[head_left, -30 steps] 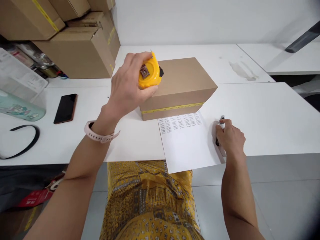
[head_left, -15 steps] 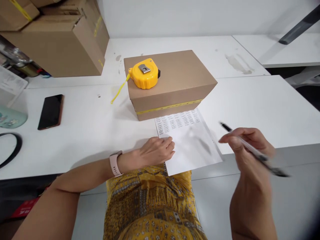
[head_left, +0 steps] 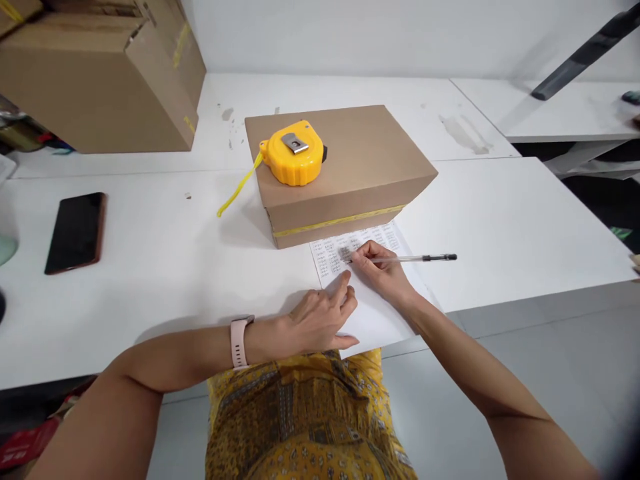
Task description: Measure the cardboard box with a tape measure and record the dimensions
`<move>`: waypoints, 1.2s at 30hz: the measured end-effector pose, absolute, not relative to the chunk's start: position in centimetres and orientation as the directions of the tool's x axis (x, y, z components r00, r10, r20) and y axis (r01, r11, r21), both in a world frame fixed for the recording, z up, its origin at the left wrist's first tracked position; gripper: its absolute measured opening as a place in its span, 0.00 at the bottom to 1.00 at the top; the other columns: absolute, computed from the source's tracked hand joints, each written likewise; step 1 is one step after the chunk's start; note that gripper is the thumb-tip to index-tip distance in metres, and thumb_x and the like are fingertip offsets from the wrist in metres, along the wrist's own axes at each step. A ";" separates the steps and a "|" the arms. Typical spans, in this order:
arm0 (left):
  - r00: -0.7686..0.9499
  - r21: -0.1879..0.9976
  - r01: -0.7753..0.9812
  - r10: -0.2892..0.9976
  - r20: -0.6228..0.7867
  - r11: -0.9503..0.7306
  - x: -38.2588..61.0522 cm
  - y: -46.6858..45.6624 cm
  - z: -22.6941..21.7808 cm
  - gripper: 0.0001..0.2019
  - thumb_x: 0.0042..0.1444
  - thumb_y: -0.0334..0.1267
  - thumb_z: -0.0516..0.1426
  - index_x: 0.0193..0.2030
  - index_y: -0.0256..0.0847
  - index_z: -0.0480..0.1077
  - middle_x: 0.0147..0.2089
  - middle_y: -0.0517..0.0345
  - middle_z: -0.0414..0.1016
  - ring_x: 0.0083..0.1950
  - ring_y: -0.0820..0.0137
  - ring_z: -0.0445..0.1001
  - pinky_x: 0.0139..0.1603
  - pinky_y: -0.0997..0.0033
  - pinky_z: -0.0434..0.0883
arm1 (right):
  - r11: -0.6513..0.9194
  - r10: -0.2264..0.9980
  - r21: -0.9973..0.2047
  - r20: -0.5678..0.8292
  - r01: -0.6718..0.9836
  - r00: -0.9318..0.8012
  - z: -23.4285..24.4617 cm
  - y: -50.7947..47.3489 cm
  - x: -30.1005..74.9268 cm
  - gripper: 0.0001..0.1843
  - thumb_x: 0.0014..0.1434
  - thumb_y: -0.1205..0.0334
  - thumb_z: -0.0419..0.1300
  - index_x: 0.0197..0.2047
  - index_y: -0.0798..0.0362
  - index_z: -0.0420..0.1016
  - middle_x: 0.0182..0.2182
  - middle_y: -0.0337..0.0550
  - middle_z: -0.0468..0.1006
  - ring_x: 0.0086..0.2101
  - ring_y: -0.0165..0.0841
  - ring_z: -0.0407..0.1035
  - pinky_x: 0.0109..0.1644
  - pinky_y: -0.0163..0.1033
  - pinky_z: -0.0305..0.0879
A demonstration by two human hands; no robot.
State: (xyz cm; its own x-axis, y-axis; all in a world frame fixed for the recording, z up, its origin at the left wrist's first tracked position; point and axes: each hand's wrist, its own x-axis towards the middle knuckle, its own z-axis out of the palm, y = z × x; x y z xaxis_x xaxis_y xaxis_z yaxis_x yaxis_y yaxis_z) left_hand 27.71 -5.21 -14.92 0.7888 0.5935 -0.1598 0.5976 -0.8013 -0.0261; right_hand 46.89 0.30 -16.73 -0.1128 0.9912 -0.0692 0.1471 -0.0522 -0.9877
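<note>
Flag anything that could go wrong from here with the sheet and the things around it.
The paper juts past the front edge of the table, so it might crease or slip if the left hand lifted off it.
The pen in the right hand works close to the left fingertips, so the hands could bump.
The tape measure sits near the left end of the box, its cord hanging over; a snag might drag it off.

On the desk [head_left: 500,233] before me lies a sheet of paper [head_left: 377,323], its far end at the carton [head_left: 365,150]. On the carton's top, leftward, sits a tape measure [head_left: 295,161]. My left hand [head_left: 323,315] is over the paper's left edge; my right hand [head_left: 384,272], with the pen [head_left: 425,257], is to its right. Farther left lies a smartphone [head_left: 76,233], other cartons [head_left: 90,80] behind it.
</note>
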 end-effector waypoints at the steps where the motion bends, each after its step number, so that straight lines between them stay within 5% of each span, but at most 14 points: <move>1: 0.794 -0.027 0.593 0.590 -0.144 -0.805 27.7 -5.2 -15.1 0.42 0.65 0.67 0.52 0.69 0.28 0.63 0.73 0.17 0.58 0.36 0.59 0.82 0.31 0.63 0.72 | -0.022 0.992 -0.988 -0.041 0.153 -0.119 -17.0 0.5 46.8 0.21 0.57 0.41 0.70 0.32 0.49 0.71 0.23 0.34 0.70 0.24 0.27 0.58 0.28 0.37 0.56; 13: 0.812 -0.015 0.580 0.580 -0.067 -0.814 28.0 -5.2 -15.6 0.39 0.66 0.64 0.53 0.66 0.27 0.67 0.69 0.16 0.65 0.31 0.61 0.80 0.27 0.65 0.68 | 0.114 0.993 -0.921 0.119 0.372 -0.010 -18.3 0.5 47.4 0.15 0.55 0.61 0.65 0.24 0.49 0.62 0.19 0.31 0.64 0.22 0.26 0.56 0.26 0.35 0.54; 36: 0.819 -0.046 0.566 0.568 -0.075 -0.823 28.1 -5.1 -15.6 0.38 0.67 0.63 0.52 0.65 0.26 0.68 0.68 0.15 0.67 0.29 0.62 0.80 0.27 0.65 0.69 | 0.182 0.983 -0.874 0.171 0.451 -0.064 -18.8 0.2 47.6 0.17 0.61 0.59 0.64 0.25 0.48 0.60 0.20 0.31 0.63 0.22 0.27 0.56 0.26 0.36 0.54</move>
State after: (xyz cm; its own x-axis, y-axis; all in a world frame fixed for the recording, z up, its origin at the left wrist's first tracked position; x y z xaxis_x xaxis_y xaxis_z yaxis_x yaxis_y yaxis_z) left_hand 28.11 -5.14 -15.55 0.8195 0.5682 -0.0748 0.5664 -0.8229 -0.0459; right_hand 47.55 0.20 -18.77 -0.0638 0.9832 0.1713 0.4515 0.1815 -0.8736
